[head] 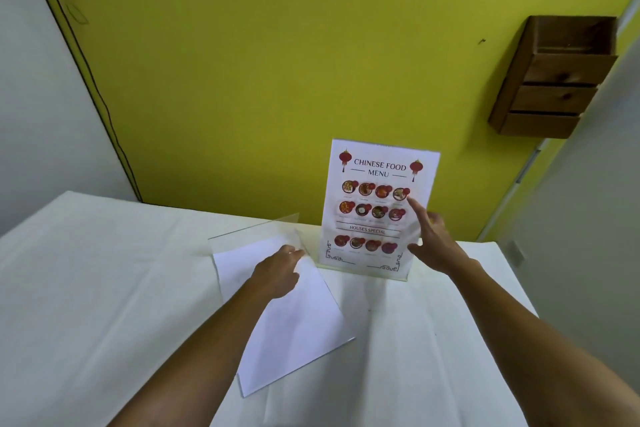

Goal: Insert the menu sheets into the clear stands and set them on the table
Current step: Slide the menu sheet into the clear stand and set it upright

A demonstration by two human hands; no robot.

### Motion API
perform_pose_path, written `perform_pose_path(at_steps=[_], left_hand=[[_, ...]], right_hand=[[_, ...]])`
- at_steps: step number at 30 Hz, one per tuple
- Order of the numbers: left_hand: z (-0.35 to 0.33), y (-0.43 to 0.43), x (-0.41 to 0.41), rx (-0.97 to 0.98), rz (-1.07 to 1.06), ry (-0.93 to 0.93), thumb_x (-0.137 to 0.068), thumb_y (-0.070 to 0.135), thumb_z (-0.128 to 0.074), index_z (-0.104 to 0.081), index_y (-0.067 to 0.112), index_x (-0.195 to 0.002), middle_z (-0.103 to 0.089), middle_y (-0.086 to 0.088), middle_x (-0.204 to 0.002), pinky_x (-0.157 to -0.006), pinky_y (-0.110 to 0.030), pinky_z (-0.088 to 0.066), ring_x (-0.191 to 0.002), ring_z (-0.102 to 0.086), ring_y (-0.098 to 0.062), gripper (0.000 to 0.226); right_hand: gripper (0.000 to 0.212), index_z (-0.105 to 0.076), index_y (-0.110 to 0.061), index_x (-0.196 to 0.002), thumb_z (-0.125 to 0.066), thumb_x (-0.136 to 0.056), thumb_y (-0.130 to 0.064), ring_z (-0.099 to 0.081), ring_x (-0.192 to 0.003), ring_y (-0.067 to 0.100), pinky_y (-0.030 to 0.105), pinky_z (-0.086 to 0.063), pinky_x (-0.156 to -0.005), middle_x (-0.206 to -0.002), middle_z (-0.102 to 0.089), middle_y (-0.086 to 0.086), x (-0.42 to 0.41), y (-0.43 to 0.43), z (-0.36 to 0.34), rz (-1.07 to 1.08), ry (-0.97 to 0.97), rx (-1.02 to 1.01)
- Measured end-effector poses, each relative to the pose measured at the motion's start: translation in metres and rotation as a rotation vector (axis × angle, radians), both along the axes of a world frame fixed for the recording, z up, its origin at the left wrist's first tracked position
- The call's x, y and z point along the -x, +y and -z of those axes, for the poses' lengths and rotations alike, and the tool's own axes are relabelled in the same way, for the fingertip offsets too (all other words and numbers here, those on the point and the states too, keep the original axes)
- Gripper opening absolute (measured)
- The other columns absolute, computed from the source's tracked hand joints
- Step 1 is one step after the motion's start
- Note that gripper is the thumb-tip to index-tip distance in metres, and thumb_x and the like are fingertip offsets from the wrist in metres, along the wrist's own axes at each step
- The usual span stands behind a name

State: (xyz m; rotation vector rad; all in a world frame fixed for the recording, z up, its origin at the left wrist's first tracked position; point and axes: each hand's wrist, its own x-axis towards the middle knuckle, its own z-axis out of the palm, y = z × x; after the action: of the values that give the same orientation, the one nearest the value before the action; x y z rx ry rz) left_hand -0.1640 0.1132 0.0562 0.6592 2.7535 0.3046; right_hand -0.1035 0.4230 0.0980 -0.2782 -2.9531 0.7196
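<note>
Left hand, grip flat & unclenched, pressed the blank sheet left of the filled stand; right hand open beside it.

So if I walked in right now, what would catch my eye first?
Probably the Chinese food menu standing upright in its clear stand at the table's far edge, against the bright yellow wall. The right hand is at its right side. Nearer, the left hand rests on a blank white sheet.
</note>
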Motion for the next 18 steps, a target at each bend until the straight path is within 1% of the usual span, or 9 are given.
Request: perform_pose_path(at_steps=[1, 3, 4, 6, 10, 12, 14, 16, 18], left_hand=[[0.005, -0.006, -0.002, 0.062, -0.004, -0.033, -0.097, 0.026, -0.046, -0.024, 0.021, -0.149, -0.018, -0.005, -0.158, -0.11, -0.039, -0.034, -0.14, -0.032, -0.026, 0.056], [0.018, -0.016, -0.008, 0.197, -0.001, -0.103, -0.097, 0.039, -0.044, -0.018, 0.021, -0.15, -0.009, -0.007, -0.161, -0.116, -0.044, -0.022, -0.147, -0.016, -0.027, 0.062], [0.025, -0.02, -0.012, 0.237, -0.008, -0.129, -0.097, 0.045, -0.041, -0.014, 0.022, -0.151, -0.005, -0.008, -0.161, -0.118, -0.047, -0.016, -0.148, -0.01, -0.028, 0.065], [0.041, -0.029, -0.024, 0.226, -0.036, -0.143, -0.096, 0.053, -0.037, -0.008, 0.022, -0.152, 0.001, -0.009, -0.162, -0.118, -0.05, -0.012, -0.149, -0.004, -0.029, 0.07], [0.068, -0.053, -0.058, 0.061, -0.045, -0.04, -0.097, 0.051, -0.036, -0.013, 0.024, -0.151, -0.003, 0.0, -0.162, -0.12, -0.04, -0.014, -0.149, -0.006, -0.018, 0.065], [0.076, -0.066, -0.064, 0.032, -0.043, 0.032, -0.097, 0.05, -0.037, -0.013, 0.025, -0.151, -0.003, 0.002, -0.162, -0.12, -0.037, -0.013, -0.149, -0.005, -0.015, 0.065], [0.075, -0.077, -0.064, 0.026, -0.039, 0.067, -0.095, 0.053, -0.039, -0.012, 0.026, -0.151, -0.001, 0.003, -0.162, -0.12, -0.035, -0.012, -0.149, -0.002, -0.014, 0.068], [0.074, -0.087, -0.065, 0.022, -0.015, 0.036, -0.092, 0.058, -0.042, -0.009, 0.025, -0.152, 0.003, 0.002, -0.162, -0.121, -0.035, -0.009, -0.149, 0.002, -0.015, 0.076], [0.075, -0.092, -0.072, 0.045, 0.013, -0.026, -0.086, 0.066, -0.045, -0.001, 0.023, -0.152, 0.011, -0.001, -0.161, -0.121, -0.038, -0.004, -0.149, 0.009, -0.018, 0.09]], right_hand=[[0.094, -0.007, -0.038, -0.149, -0.066, -0.083, -0.005, -0.046, -0.12, 0.049, 0.055, -0.049, -0.089, -0.139, -0.03, 0.029, -0.002, -0.001, 0.001, 0.015, -0.01, -0.022], [0.089, -0.007, -0.043, -0.147, -0.064, -0.085, -0.014, -0.051, -0.117, 0.045, 0.049, -0.054, -0.07, -0.143, -0.028, 0.024, -0.006, -0.005, 0.003, 0.099, -0.025, -0.124], [0.086, -0.006, -0.045, -0.146, -0.062, -0.087, -0.018, -0.053, -0.113, 0.043, 0.043, -0.052, -0.061, -0.144, -0.027, 0.021, -0.009, -0.008, 0.004, 0.155, -0.017, -0.189], [0.08, -0.008, -0.046, -0.145, -0.057, -0.087, -0.019, -0.054, -0.111, 0.038, 0.036, -0.047, -0.054, -0.145, -0.028, 0.016, -0.018, -0.016, 0.011, 0.234, 0.027, -0.269], [0.073, -0.023, -0.034, -0.145, -0.055, -0.083, -0.014, -0.051, -0.112, 0.035, 0.04, -0.052, -0.063, -0.141, -0.035, 0.015, -0.038, -0.037, 0.032, 0.262, 0.054, -0.336], [0.065, -0.033, -0.025, -0.141, -0.057, -0.081, -0.014, -0.053, -0.107, 0.036, 0.042, -0.05, -0.071, -0.135, -0.042, 0.016, -0.042, -0.045, 0.039, 0.228, 0.103, -0.353], [0.059, -0.04, -0.02, -0.135, -0.058, -0.079, -0.013, -0.053, -0.106, 0.034, 0.043, -0.047, -0.078, -0.131, -0.047, 0.014, -0.041, -0.055, 0.043, 0.155, 0.133, -0.364], [0.058, -0.041, -0.019, -0.135, -0.057, -0.08, -0.013, -0.052, -0.111, 0.032, 0.043, -0.046, -0.085, -0.133, -0.047, 0.011, -0.039, -0.07, 0.051, 0.057, 0.112, -0.359], [0.055, -0.039, -0.017, -0.137, -0.055, -0.084, -0.017, -0.05, -0.117, 0.031, 0.043, -0.045, -0.091, -0.136, -0.046, 0.01, -0.039, -0.087, 0.059, -0.042, 0.046, -0.311]])
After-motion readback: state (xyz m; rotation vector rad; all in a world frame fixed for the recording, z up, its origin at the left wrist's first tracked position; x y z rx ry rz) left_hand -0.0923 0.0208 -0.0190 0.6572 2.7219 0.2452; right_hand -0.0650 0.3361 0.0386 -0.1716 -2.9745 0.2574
